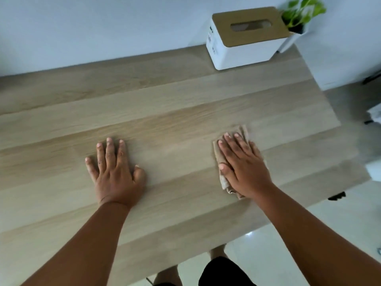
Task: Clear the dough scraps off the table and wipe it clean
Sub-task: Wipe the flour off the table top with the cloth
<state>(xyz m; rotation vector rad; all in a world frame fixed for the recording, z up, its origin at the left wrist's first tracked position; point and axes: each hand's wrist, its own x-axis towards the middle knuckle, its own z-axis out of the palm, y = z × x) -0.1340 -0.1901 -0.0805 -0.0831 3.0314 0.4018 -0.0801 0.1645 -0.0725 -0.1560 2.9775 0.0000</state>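
Landmark: white tissue box (245, 45) with wooden lid, at far right corner of wooden table (165, 120), just beside potted plant (301, 15).

Right hand (245, 166): well nearer than the box, fingers straight, palm pressed flat on beige cloth (223, 178); nothing gripped. Cloth crumpled, lying on tabletop under the palm.

Left hand (115, 172): left of and nearer than the box, fingers spread, flat on bare wood, holding nothing.

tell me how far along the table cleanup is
Done, it seems: no dough scraps show anywhere on the wooden table. In hand: the right hand presses a beige cloth flat on the surface, wiping, while the left hand rests flat on the wood. Left: wiping any remaining surface, perhaps near the tissue box.
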